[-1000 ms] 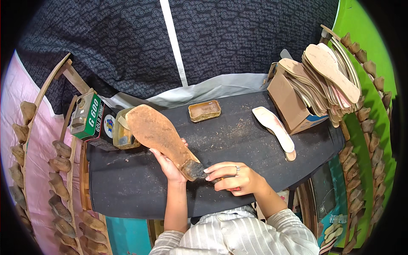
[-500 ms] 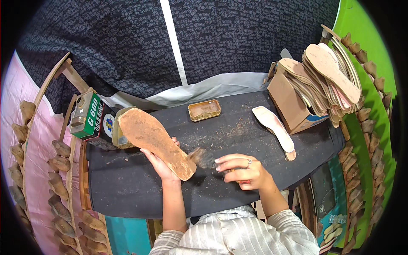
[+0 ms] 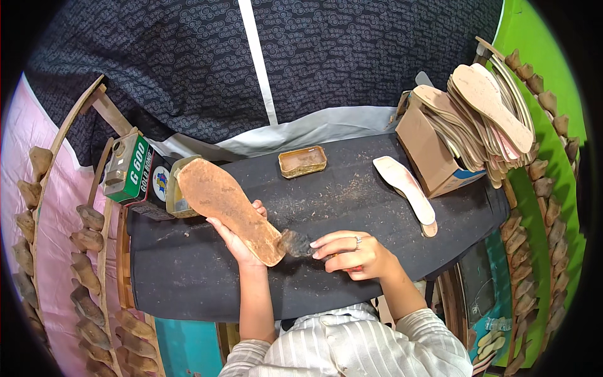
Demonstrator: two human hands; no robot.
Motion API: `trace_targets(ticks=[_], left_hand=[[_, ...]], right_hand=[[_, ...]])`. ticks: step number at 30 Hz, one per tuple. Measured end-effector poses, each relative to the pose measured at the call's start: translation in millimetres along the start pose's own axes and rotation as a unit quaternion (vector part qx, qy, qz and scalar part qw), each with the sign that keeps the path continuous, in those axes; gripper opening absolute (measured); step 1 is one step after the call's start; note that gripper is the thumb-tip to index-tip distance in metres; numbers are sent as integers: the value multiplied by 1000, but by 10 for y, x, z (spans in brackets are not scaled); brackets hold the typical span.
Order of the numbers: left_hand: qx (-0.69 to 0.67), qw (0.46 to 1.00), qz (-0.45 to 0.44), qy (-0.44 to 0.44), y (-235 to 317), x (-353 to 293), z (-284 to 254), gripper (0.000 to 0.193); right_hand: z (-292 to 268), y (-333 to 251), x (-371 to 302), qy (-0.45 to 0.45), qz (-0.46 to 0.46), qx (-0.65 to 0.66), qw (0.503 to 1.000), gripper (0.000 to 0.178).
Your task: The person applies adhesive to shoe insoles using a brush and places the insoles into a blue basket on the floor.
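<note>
Desk (image 3: pixel 188 264) spanning mid-frame; left fingers (image 3: pixel 223 232) clamping sole (image 3: pixel 220 201), right fingers (image 3: pixel 337 239) clamping brush (image 3: pixel 295 244), seemingly brushing heel (image 3: pixel 270 255); next stroke needing steady sole.

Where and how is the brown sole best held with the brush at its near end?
Likely by both long edges at the narrower middle of the brown sole, coming from beneath, as the left hand does: thumb along one edge, fingertips at the other. That leaves the end by the dark brush free.

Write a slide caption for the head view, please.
Left hand holds a brown sole, right hand a dark brush at its heel.
</note>
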State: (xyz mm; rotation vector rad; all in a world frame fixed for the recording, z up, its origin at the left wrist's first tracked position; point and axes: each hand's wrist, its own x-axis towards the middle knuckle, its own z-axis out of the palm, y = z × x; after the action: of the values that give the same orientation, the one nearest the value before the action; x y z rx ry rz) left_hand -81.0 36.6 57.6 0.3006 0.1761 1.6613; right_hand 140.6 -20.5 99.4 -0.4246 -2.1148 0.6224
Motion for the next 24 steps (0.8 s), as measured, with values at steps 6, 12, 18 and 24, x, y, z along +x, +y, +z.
trace_targets(ticks=[6, 12, 18, 24], left_hand=[[28, 1000, 3, 9, -11, -11, 21, 61], [34, 999, 18, 20, -12, 6, 10, 62], [37, 999, 3, 6, 99, 9, -78, 69], [55, 998, 30, 32, 136, -63, -126, 70]], right_hand=[[2, -60, 33, -42, 15, 63, 997, 29], [35, -27, -9, 9, 35, 50, 998, 32], [-12, 19, -17, -87, 68, 75, 991, 26], [-248, 165, -90, 102, 119, 56, 986, 35]])
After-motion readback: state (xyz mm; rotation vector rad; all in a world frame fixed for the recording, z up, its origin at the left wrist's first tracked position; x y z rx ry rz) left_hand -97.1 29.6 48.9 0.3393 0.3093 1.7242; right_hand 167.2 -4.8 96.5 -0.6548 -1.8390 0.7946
